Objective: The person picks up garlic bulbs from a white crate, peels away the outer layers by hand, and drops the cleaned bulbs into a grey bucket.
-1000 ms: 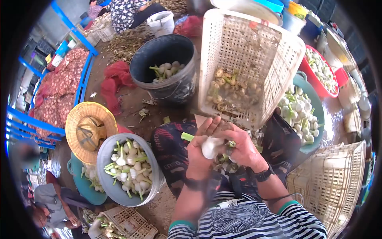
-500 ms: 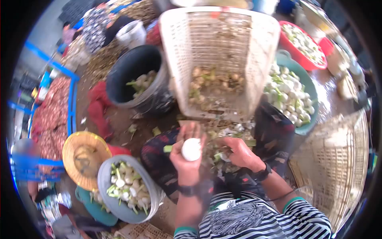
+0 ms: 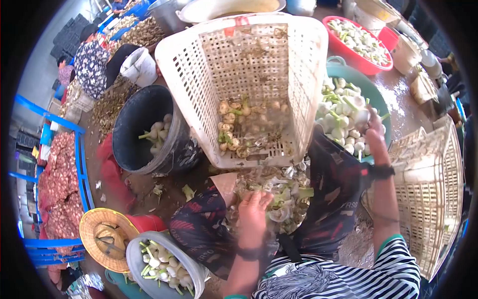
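Over the teal basin point(image 3: 381, 94), my right hand point(image 3: 374, 124) is closed around a white garlic bulb point(image 3: 361, 116), slightly blurred. Garlic bulbs with trimmed green stalks point(image 3: 337, 119) fill the basin just under this hand. My left hand point(image 3: 254, 209) hovers above my lap, its fingers loosely curled and nothing visible in them. Peelings and cut green stalks point(image 3: 284, 199) lie between my knees below it. Ahead, a tilted white plastic crate point(image 3: 196, 99) holds several brownish unpeeled bulbs point(image 3: 229, 124) near its lower end.
A dark bucket point(image 3: 124, 119) with a few bulbs stands left of the crate. Nearer, a grey bucket point(image 3: 137, 254) of bulbs sits by a straw hat point(image 3: 107, 239). A red basin point(image 3: 348, 55) lies beyond the teal one. A worn crate point(image 3: 423, 194) is at right. Another person point(image 3: 92, 67) sits back left.
My right hand has moved from my lap out to the teal basin. The white bulb has left my left hand, which has turned and curled its fingers. The view has shifted right.
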Tool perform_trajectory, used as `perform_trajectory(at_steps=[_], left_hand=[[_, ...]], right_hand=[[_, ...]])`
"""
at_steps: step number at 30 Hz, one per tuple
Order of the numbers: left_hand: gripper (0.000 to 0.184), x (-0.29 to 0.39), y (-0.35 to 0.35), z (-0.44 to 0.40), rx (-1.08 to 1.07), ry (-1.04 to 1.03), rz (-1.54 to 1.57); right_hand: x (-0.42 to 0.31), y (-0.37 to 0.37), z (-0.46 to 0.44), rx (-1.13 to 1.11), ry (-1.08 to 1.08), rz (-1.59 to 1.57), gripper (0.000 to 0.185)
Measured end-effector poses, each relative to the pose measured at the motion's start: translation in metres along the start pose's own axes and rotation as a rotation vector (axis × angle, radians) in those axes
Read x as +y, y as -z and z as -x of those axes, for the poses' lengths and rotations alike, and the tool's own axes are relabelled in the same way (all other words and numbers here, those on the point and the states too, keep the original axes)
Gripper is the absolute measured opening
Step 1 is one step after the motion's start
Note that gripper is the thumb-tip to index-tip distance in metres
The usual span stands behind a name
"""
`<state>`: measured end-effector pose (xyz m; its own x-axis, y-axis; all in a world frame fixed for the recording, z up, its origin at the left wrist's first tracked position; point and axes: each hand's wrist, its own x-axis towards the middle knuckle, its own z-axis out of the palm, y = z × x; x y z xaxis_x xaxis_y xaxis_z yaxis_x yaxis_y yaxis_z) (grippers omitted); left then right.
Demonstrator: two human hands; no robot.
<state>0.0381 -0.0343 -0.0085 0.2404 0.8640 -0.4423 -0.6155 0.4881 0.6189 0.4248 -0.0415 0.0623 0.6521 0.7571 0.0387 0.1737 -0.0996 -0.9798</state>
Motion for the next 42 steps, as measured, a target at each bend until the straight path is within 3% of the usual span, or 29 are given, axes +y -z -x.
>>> perform_trajectory(at_steps=[2,3,4,6,8,9,10,13,17,21,23,25,28,30,33,35,38,40,42], left_hand=[[0.019,0.002,-0.003,-0.001,0.084,0.069,-0.073],[0.018,0.001,0.002,-0.002,0.095,0.095,-0.125],[0.017,0.001,0.008,-0.003,0.105,0.126,-0.183],[0.023,0.005,0.005,-0.002,0.06,-0.144,-0.792],[0.027,0.012,0.006,-0.008,-0.098,-0.44,-1.308],[0.022,0.0,0.012,-0.012,0.083,0.059,-0.688],[0.02,0.0,0.01,-0.014,0.093,0.1,-0.561],[0.027,-0.001,0.01,-0.018,0.086,0.144,-0.209],[0.033,-0.001,0.029,-0.026,0.152,0.193,-0.193],[0.035,-0.002,0.037,-0.033,0.162,0.185,-0.115],[0.041,0.0,0.04,-0.033,0.154,0.199,-0.114],[0.044,0.006,0.032,-0.034,0.205,-0.06,-0.474],[0.058,0.015,0.026,-0.029,0.21,-0.316,-0.781],[0.064,0.036,-0.006,-0.029,0.147,-0.476,-0.631],[0.062,0.029,0.014,-0.028,0.093,-0.527,-0.63],[0.058,0.031,0.01,-0.019,0.102,-0.595,-0.561],[0.058,0.041,0.001,0.004,0.303,-1.004,-1.045],[0.059,0.048,0.003,0.015,0.299,-0.996,-1.05],[0.06,0.05,0.004,0.023,0.275,-0.915,-0.954]], right_hand=[[-0.008,-0.002,-0.016,0.179,0.383,0.897,0.061],[-0.018,-0.012,-0.014,0.096,0.366,0.807,0.054],[-0.045,-0.039,0.003,0.011,0.202,0.659,0.044],[-0.062,-0.088,0.036,-0.376,0.15,0.181,0.029],[-0.074,-0.137,0.052,-0.828,0.032,0.219,0.032],[-0.06,-0.166,0.053,-0.893,0.099,0.163,0.036],[-0.038,-0.195,0.045,-0.843,0.355,0.321,0.04],[0.054,-0.267,0.003,-0.589,0.349,0.472,0.045],[0.1,-0.323,-0.019,-0.65,0.373,0.441,0.049],[0.112,-0.342,0.012,-0.924,0.113,0.717,0.047],[0.128,-0.336,0.025,-0.722,0.132,0.562,0.042],[0.126,-0.327,0.035,-0.613,0.125,0.429,0.036],[0.05,-0.286,0.057,-0.691,0.015,0.228,0.029],[0.0,-0.265,0.08,-0.858,-0.123,0.034,0.033],[-0.045,-0.246,0.119,-0.797,-0.272,-0.224,0.047],[-0.039,-0.249,0.144,-0.678,-0.179,-0.256,0.052],[-0.043,-0.258,0.174,-0.575,-0.08,-0.176,0.058],[-0.061,-0.254,0.184,-0.543,-0.035,0.01,0.059],[-0.063,-0.249,0.19,-0.596,0.1,0.001,0.059]])
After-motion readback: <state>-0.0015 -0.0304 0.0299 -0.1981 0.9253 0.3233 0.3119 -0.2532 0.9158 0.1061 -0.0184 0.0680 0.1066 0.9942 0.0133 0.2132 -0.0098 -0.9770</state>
